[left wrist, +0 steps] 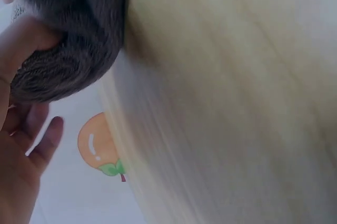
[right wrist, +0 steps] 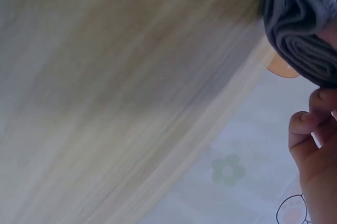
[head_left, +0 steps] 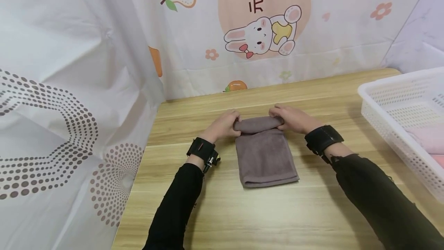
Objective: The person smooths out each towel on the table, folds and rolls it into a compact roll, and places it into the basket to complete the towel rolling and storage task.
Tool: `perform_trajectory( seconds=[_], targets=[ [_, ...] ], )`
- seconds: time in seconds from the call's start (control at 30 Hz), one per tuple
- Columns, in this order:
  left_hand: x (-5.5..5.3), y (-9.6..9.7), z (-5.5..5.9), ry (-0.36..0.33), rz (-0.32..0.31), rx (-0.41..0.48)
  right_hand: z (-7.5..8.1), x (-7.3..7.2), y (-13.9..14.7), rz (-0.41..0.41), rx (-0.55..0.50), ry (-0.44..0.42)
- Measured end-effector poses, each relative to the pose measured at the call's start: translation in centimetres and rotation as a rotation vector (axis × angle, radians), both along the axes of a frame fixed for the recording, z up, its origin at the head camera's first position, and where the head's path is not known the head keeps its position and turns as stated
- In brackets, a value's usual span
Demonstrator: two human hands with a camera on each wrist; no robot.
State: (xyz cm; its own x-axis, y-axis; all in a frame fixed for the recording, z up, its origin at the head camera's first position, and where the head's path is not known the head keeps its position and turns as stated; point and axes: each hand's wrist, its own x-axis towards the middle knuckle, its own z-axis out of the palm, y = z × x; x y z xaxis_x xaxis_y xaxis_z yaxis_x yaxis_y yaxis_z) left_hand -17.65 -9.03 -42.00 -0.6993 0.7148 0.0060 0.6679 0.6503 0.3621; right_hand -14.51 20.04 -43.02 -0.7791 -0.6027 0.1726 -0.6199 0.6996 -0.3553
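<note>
A grey-brown towel [head_left: 267,157] lies on the wooden table, its far end wound into a thick roll and its near part flat and folded in layers. My left hand [head_left: 226,124] grips the left end of the roll. At the right end, my right hand [head_left: 291,119] holds it in the same way. In the left wrist view the thumb presses into the rolled towel [left wrist: 79,60], with fingers behind it. The right wrist view shows the spiral layers of the roll's end [right wrist: 305,50], fingertips just beyond it; part of that hand is cut off by the frame.
A white perforated basket [head_left: 385,122] stands at the right of the table, with pink cloth [head_left: 428,138] inside. A printed curtain [head_left: 194,34] hangs behind the table's far edge, and a dotted white sheet [head_left: 69,88] hangs along the left. Both wrists wear black straps [head_left: 322,139].
</note>
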Motion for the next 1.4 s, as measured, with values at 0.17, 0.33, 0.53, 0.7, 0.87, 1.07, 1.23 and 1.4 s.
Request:
perform_trajectory(
  seconds=[0.17, 0.33, 0.53, 0.7, 0.87, 1.07, 1.23, 1.4],
  targets=[
    [0.3, 0.3, -0.3, 0.112, -0.033, -0.031, -0.3, 0.1, -0.2, 0.002, 0.007, -0.004],
    [0.9, 0.4, -0.1, 0.158, -0.050, -0.051, -0.5, 0.4, 0.1, 0.011, -0.074, -0.016],
    [1.7, 0.4, 0.9, 0.192, -0.086, -0.109, -0.7, 1.0, 1.1, 0.038, -0.144, 0.008],
    [2.2, 0.0, 1.7, 0.181, -0.114, -0.145, -0.6, 1.6, 2.1, 0.070, -0.132, 0.067],
    [2.6, -0.7, 1.7, 0.185, -0.126, -0.105, -0.8, 2.3, 2.8, 0.097, -0.130, 0.117],
    [2.5, -0.9, 1.1, 0.183, -0.089, -0.016, -0.6, 2.4, 2.3, 0.025, -0.153, 0.078],
    [2.0, -0.1, 1.1, 0.154, -0.060, -0.011, 0.6, 1.9, 1.2, -0.051, -0.117, 0.000],
    [1.4, 0.6, 1.4, 0.024, 0.007, 0.011, 1.5, 1.2, 0.3, -0.062, -0.073, -0.058]
  ],
)
